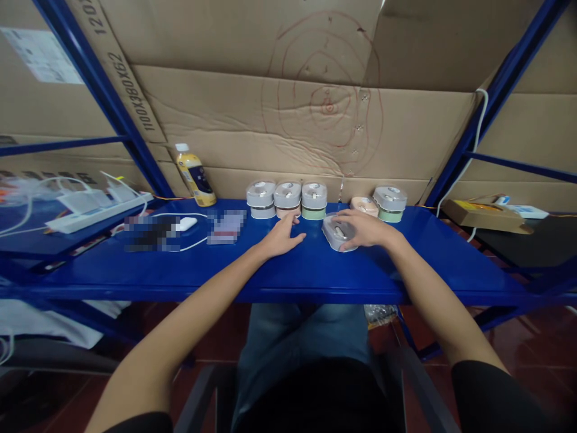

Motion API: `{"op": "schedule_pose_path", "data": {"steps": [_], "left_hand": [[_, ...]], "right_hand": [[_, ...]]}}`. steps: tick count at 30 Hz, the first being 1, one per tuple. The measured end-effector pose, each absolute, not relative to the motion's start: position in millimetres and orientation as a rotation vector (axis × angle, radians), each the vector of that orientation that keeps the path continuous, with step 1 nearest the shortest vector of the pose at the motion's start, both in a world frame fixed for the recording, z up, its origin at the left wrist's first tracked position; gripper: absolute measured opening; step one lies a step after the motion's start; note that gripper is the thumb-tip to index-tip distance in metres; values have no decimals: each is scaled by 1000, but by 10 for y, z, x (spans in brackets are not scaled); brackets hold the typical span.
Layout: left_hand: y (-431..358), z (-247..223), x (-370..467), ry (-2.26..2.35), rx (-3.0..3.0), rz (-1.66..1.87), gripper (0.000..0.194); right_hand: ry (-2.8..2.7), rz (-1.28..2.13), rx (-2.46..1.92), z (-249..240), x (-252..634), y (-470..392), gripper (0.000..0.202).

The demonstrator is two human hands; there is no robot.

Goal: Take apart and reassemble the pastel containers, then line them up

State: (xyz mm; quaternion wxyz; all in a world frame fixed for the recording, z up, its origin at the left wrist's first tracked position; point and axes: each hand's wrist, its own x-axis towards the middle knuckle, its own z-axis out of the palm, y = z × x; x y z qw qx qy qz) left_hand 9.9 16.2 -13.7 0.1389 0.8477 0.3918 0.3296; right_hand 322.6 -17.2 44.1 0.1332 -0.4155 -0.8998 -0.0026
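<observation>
Your right hand (pixel 366 228) holds the box (pixel 336 234) on the blue table (pixel 252 273), its fingers curved over the top and its thumb at the near side; your left hand (pixel 282 237) is empty, thumb and fingers apart, just in front of the pink tub (pixel 287 198); that tub stands between the grey tub (pixel 261 198) and the green tub (pixel 314 200); the bottle (pixel 196 175) stands farther left, near the cardboard (pixel 225 114).

Open: the bare front strip of the blue metal table (pixel 315 276). Obstructing behind: three lidded, stacked round-cornered containers (pixel 287 199).
</observation>
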Motion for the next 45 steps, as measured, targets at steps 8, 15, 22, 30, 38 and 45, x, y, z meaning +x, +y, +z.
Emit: {"op": "schedule_pose_path", "data": {"steps": [8,15,22,30,38,45], "left_hand": [[137,-114,108,1140,2426,919,64],[117,-93,104,1146,2429,858,64],[108,-84,118,1136,2430,899,67],[143,-87,81,1116,2445,982,62],[197,-27,125,1066,2029,1237,74],[136,86,11,875,1768,970,77]], "right_hand": [[-2431,-370,-1446,207,3194,258,72],[-2351,-468,-1612,180,3120,635,70],[-2262,-400,-1380,265,2786,666,87],[-2268,-293,-1450,363,2410,755,81],[-2198,102,-1026,521,2863,136,79],[-2346,885,-769,464,2970,-180,85]]}}
